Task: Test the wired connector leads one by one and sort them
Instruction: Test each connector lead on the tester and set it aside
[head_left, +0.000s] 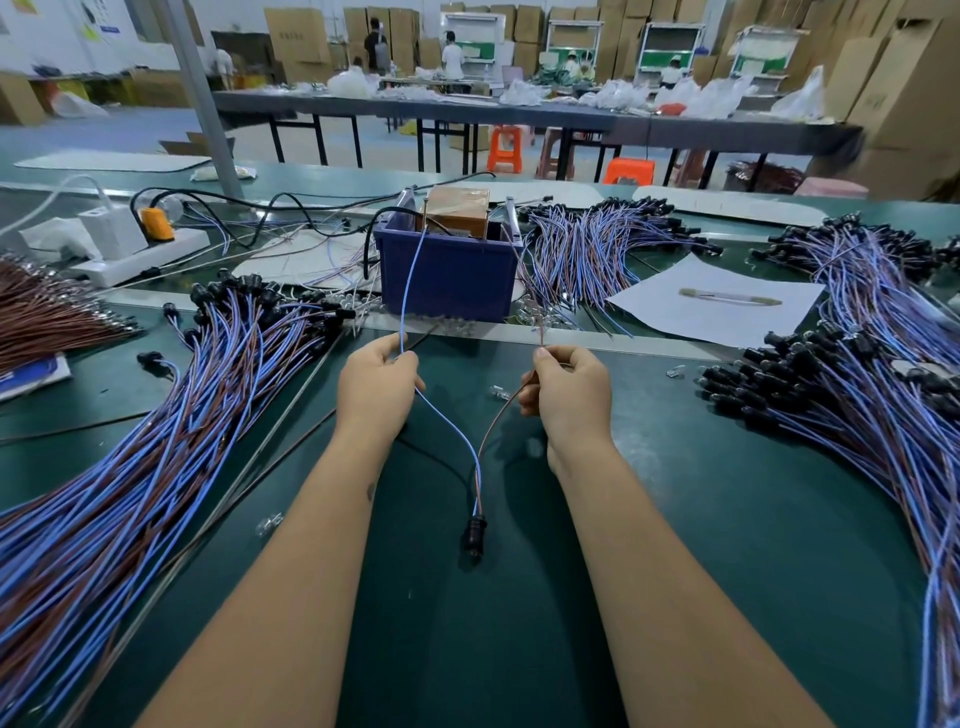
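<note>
One connector lead (470, 452) under test, held between both hands above the green desk (727, 519). Its black connector (474, 538) hangs low between the forearms, just over the desk surface. From it two wires split upward: a blue wire (441, 415) to the left hand (376, 387), a brown wire (501, 415) to the right hand (569, 392).

Left hand: fingers curled, thumb and forefinger pinching the blue wire. The wire runs on upward from the pinch to the blue bin (449, 270). Right hand: fingers curled, thumb and forefinger pinching the brown wire, its bare end pointing up toward the bin's right side. Cannot tell whether that end touches anything.

The bin stands at the far edge of the desk, straight ahead of the hands. A brown box (460, 210) sits in it, metal posts rising at either side.

Left of the hands: a large heap of blue-and-brown leads (145, 441), black connectors at its far end. Farther left, a bundle of brown wires (47, 317). Right of the hands: a second big pile of leads (857, 415). Behind it, a white paper sheet (722, 306) with a thin tube lying on it, and another fan of leads (587, 249) beside the bin.

Back left: a white power strip (140, 254) with an orange plug (157, 223).
</note>
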